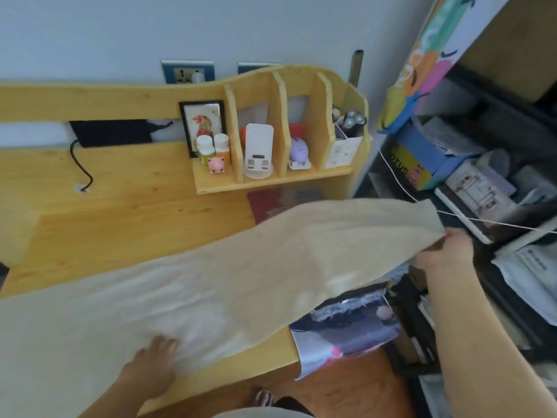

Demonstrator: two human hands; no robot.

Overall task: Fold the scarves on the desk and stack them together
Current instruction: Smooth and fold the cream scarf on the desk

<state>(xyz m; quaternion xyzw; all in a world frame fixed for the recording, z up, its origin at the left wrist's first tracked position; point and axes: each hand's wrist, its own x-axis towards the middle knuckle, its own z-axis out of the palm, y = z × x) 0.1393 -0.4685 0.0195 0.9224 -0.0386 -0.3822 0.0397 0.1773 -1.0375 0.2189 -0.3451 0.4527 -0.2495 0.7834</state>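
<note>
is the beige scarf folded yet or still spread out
Spread out, not folded: the beige scarf lies in one long layer across the desk; right hand lifts one end, left hand presses it flat.

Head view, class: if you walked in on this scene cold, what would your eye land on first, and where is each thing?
A long beige scarf sweeps across the wooden desk. The right hand lifts its far end off the desk's right edge, while the left hand presses flat on it near the front edge. Behind, a small shelf holds bright trinkets, with a pink pig figure at its left end.
</note>
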